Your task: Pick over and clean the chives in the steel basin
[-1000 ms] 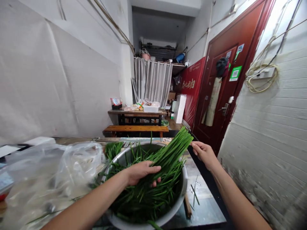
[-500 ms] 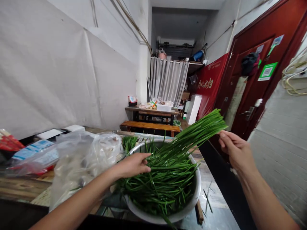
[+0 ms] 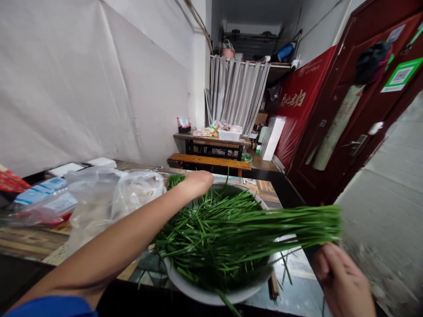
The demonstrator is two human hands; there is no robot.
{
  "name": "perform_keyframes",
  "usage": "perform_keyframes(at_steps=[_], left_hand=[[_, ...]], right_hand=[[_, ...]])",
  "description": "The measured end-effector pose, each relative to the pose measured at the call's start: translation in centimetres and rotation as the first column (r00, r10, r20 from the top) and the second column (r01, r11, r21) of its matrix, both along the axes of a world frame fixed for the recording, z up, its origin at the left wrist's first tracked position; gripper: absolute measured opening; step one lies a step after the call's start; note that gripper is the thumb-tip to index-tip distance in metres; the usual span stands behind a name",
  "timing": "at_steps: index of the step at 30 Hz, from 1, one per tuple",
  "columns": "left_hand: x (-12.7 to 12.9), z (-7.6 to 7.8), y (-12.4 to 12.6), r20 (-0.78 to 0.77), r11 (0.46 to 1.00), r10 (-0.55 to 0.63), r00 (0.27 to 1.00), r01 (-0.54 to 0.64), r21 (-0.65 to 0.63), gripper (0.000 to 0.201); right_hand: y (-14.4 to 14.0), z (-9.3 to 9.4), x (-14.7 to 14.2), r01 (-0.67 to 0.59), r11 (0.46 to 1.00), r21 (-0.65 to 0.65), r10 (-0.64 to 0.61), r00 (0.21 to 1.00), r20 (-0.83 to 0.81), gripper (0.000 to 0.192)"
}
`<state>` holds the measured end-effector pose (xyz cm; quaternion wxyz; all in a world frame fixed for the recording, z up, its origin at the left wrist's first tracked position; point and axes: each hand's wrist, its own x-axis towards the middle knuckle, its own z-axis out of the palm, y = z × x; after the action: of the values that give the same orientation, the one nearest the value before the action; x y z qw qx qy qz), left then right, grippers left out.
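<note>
A large metal basin (image 3: 194, 293) on the table is heaped with long green chives (image 3: 214, 242). A bunch of them stretches out over the basin's right rim, its ends level with one another. My right hand (image 3: 345, 281) is closed at the lower edge of those ends, thumb and fingers pinched together and somewhat blurred. My left hand (image 3: 200, 182) reaches over the far left part of the basin, bent downward, so its fingers are hidden behind the wrist. Beside it, a smaller clump of chives (image 3: 175, 179) lies past the rim.
Clear plastic bags (image 3: 137, 191) and blue-white packets (image 3: 41, 191) lie left of the basin. Wooden sticks (image 3: 273, 286) and loose stalks are at its right. Beyond stand a wooden bench (image 3: 211, 162) and another table (image 3: 194, 138). A red door (image 3: 333, 176) is on the right.
The bunch has swung down from a slanted position to nearly level. My right hand moved down and right with it; my left hand moved up and away to the basin's far side.
</note>
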<state>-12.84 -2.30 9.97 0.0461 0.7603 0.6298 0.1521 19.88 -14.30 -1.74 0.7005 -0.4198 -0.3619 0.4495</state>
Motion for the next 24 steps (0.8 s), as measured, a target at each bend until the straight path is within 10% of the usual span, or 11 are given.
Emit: perform_keyframes(at_steps=[5,12,24], left_hand=[[3.7,-3.7,4.8,0.027,0.964,-0.148,0.989,0.150,-0.220,0.015],[7.4,-9.9,7.5,0.082,0.937,-0.166,0.983,0.183,-0.298,0.033],[6.5,-6.9,5.0,0.026,0.968,-0.252,0.967,0.251,0.029,0.037]], right_hand=[[0.8,-5.8,-1.1,-0.002,0.982,-0.189,-0.012,0.997,-0.072,0.037],[0.3,-6.1,0.1,-0.022,0.982,-0.186,0.053,0.984,0.168,0.034],[-0.6,-5.8,0.2,-0.016,0.991,-0.132,0.060,0.940,0.335,0.037]])
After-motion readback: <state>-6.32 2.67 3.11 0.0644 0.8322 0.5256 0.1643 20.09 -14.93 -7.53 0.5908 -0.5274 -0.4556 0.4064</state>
